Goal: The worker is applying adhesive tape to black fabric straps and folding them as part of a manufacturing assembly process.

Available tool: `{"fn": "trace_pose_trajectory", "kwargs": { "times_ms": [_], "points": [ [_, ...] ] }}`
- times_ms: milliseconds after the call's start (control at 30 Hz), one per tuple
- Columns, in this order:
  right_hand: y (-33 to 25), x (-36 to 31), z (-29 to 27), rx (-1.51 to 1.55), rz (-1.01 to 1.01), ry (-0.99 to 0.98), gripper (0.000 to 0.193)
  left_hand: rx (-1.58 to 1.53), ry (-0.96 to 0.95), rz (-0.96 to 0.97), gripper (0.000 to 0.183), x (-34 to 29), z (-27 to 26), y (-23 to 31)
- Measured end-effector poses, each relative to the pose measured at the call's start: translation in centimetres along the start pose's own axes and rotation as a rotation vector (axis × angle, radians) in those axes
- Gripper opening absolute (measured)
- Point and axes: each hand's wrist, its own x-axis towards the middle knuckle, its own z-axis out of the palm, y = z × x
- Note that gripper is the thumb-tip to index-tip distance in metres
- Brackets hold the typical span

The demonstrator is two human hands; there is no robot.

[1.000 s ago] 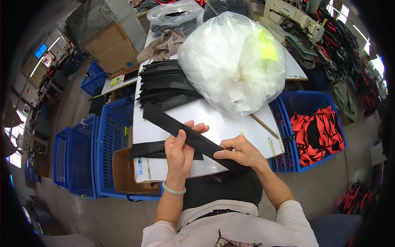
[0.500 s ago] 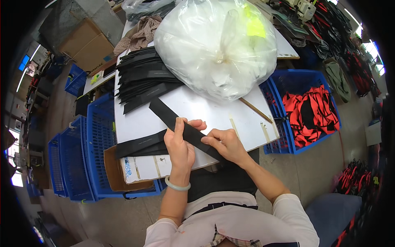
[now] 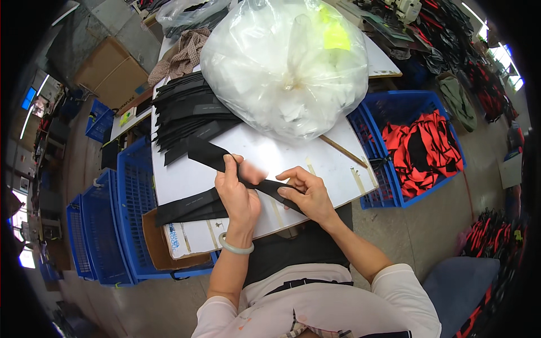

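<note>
A long black fabric strip [image 3: 209,155] runs slantwise between my two hands above the white table [image 3: 270,147]. My left hand [image 3: 239,194] grips it near the middle between thumb and fingers; part of that hand is smeared by motion. My right hand [image 3: 307,197] pinches the strip toward its near end, thumb on top. The strip bends and twists a little between the hands. To the left of my left hand, more black strips [image 3: 189,207] lie at the table's near left edge. A larger stack of black strips [image 3: 189,107] sits farther back on the left.
A big clear plastic bag [image 3: 287,73] of white material fills the table's far middle, with a wooden stick [image 3: 344,151] beside it. Blue crates [image 3: 135,186] stand left; another blue crate [image 3: 403,101] at right holds red and black pieces [image 3: 422,152]. A checked cloth [image 3: 183,53] lies at the back.
The strip has flexed and twisted between my hands. My left hand's fingers have moved, and my right hand's fingers have spread somewhat while its thumb stays on the strip. The whole view has shifted slightly.
</note>
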Motion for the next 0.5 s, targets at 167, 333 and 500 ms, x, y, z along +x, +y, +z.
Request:
{"fn": "trace_pose_trajectory", "kwargs": {
  "times_ms": [167, 333, 500],
  "points": [
    [-0.9, 0.3, 0.0, -0.044, 0.012, 0.127, 0.014, 0.039, 0.216, -0.100, 0.035, 0.0, 5.1, -0.3],
    [-0.9, 0.4, 0.6, -0.030, -0.003, 0.116, 0.010, 0.167, 0.107, -0.191, 0.031, -0.7, 3.4, -0.7],
    [0.1, 0.5, 1.7, -0.440, -0.409, 0.301, 0.011, 0.110, 0.250, -0.179, 0.027, 0.1, 4.2, -1.5]
  ]
}}
